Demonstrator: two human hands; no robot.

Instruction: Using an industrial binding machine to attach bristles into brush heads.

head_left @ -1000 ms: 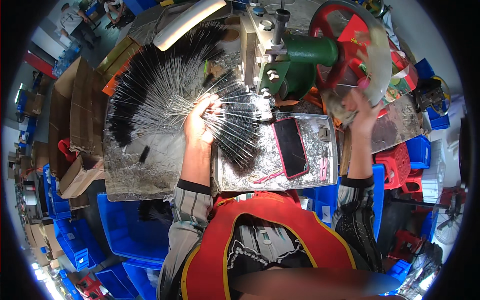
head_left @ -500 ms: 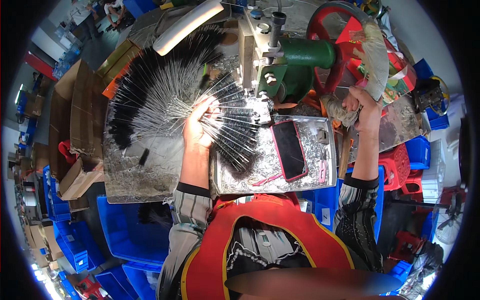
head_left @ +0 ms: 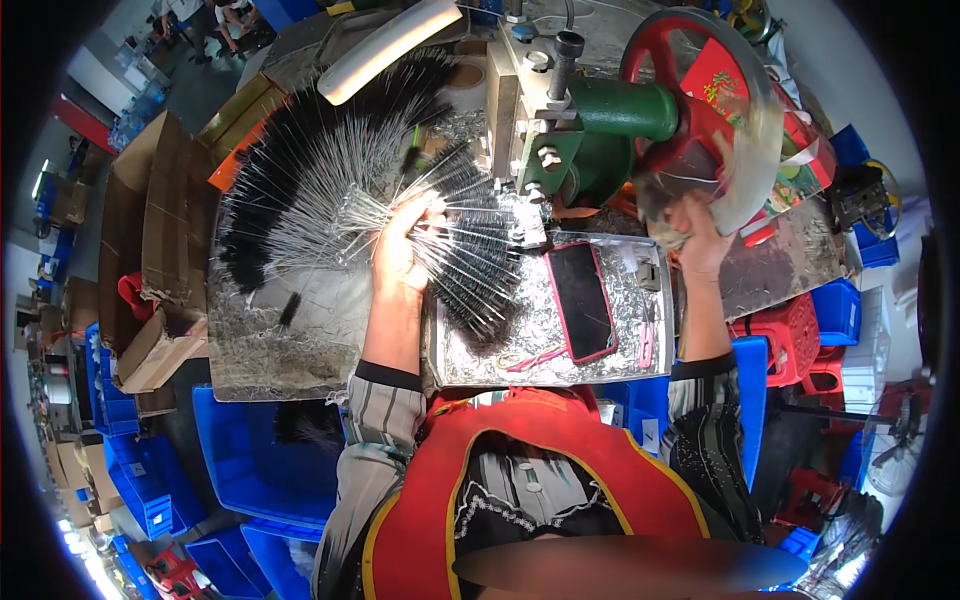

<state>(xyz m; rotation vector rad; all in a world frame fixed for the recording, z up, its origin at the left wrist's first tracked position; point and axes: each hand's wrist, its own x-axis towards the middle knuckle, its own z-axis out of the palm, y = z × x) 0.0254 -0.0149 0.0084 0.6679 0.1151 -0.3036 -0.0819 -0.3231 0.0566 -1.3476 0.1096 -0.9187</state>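
Left hand (head_left: 402,250) is closed around a fanned bundle of wire-stemmed black bristle brushes (head_left: 470,265), stems pinched together at the palm, bristle ends splayed out to the right over the shallow metal tray (head_left: 650,365) and up toward the green press machine (head_left: 590,125). Right hand (head_left: 700,240) is up on the rim of the red handwheel (head_left: 690,90), which is motion-blurred; it looks wrapped on the rim, but the blur means I can't tell how firmly it grips. The big pile of finished brushes (head_left: 300,190) lies fanned on the worktop (head_left: 250,350) just left of the held bundle. A phone in a red case (head_left: 582,300) lies in the tray among metal shavings, just right of the bristle tips. My read: it's a feed-and-crank step, one stem into the machine's die while the wheel turns. To do it well, keep the bundle gripped low on the stems so only one stem leads, hold it level with the die, and keep left fingers (head_left: 425,215) back from the machine's jaw block (head_left: 530,150), since they sit near it. Sync the wheel stroke to the feed; don't crank until the stem is seated. Risk: loose bristles snagging neighbouring stems, or the fan sweeping the phone.
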